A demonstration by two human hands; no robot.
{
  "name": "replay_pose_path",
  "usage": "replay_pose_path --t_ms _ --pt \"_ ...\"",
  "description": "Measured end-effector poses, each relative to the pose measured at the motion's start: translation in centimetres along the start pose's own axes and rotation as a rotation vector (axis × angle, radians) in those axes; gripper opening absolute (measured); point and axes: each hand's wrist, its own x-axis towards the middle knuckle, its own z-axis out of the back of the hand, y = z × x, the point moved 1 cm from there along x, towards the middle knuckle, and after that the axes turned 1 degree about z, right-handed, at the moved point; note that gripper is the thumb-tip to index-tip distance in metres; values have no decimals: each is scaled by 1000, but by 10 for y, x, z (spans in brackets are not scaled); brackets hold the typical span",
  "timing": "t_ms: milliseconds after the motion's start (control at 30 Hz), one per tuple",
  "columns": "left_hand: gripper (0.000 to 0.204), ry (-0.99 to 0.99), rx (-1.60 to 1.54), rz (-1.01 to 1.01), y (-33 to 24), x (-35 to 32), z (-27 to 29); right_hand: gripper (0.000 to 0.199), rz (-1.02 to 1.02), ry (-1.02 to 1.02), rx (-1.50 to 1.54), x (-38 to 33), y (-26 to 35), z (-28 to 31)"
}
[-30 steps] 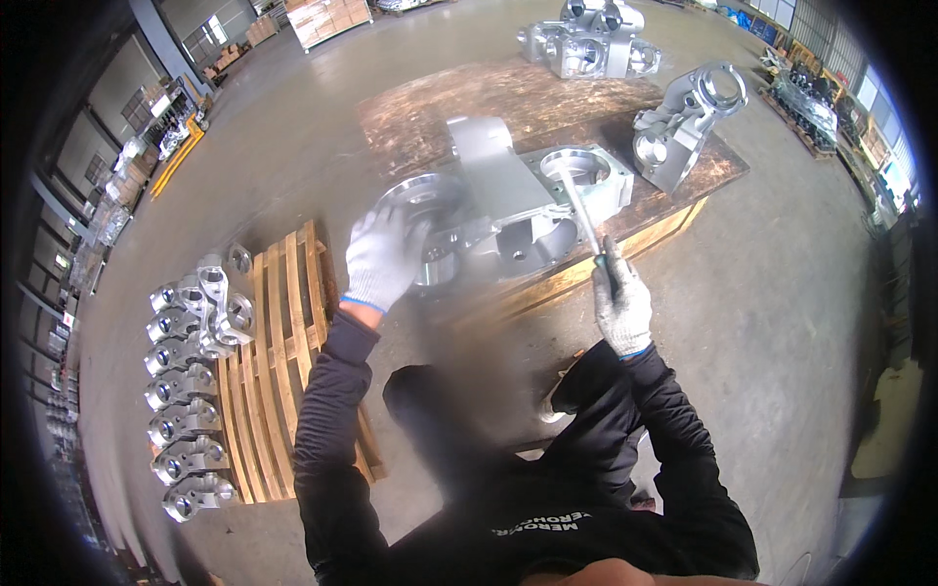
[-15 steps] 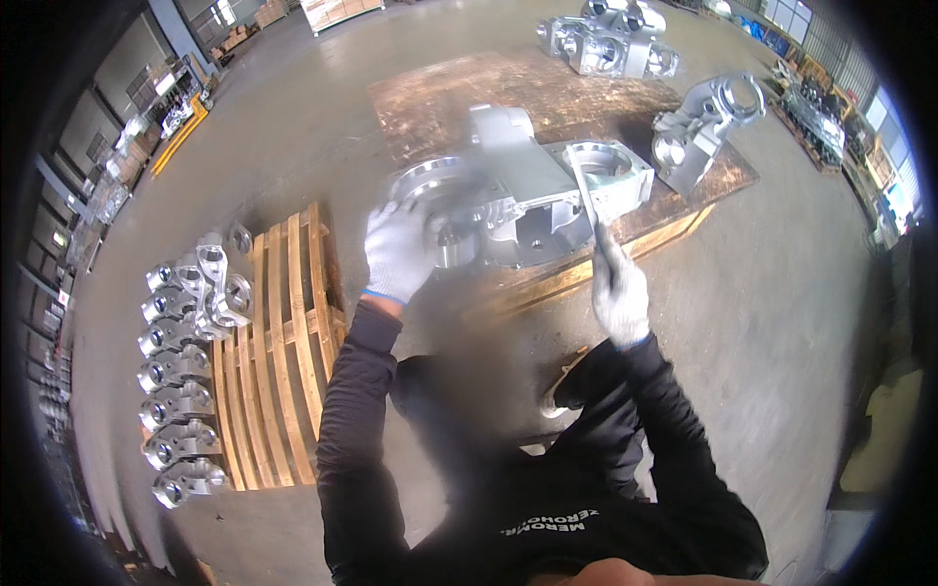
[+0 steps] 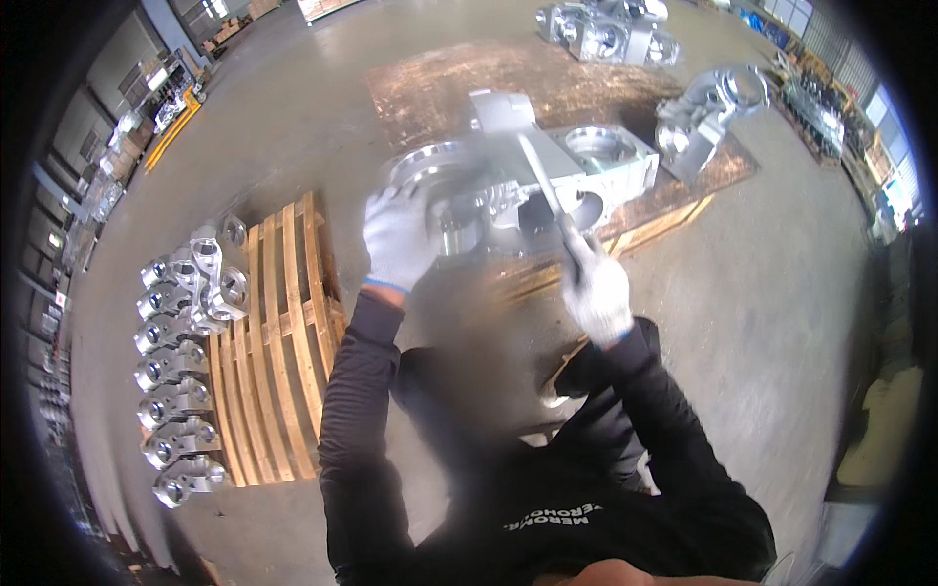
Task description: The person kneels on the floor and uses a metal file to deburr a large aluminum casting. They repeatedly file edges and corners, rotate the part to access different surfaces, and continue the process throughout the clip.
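A large silvery machined metal casting [image 3: 547,161] with round bored openings lies on a wooden platform [image 3: 449,83] in front of me. My left hand [image 3: 399,234], in a white knit glove, rests on the casting's left ring with its fingers stretched over the rim. My right hand [image 3: 598,293], also gloved, is closed around the dark handle of a long flat file [image 3: 542,174]. The file points up and to the left across the casting's middle. Whether its blade touches the metal, I cannot tell. A blurry patch hides part of the ring beside my left hand.
Another casting [image 3: 705,117] stands on the platform's right end, with a group of castings [image 3: 611,37] beyond. At left, a slatted wooden pallet [image 3: 278,356] borders several smaller metal parts [image 3: 176,396]. A yellow pallet jack [image 3: 174,129] stands far left.
My right hand has moved left with the file, whose tip has shifted from the right ring toward the casting's middle. My left hand stays on the left ring.
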Motion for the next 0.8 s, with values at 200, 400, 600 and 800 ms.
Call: replay_pose_path --t_ms 200,400,600,800 --pt "24 31 -73 -18 2 0 1 47 39 -2 634 13 -2 -34" --pt "24 74 -35 13 -1 2 3 50 -42 45 755 -79 -11 -81" --pt "22 -1 -18 -56 7 1 -5 52 -78 71 807 -102 -21 -114" --pt "24 75 -24 2 8 2 -5 51 -162 257 718 -163 -37 -97"
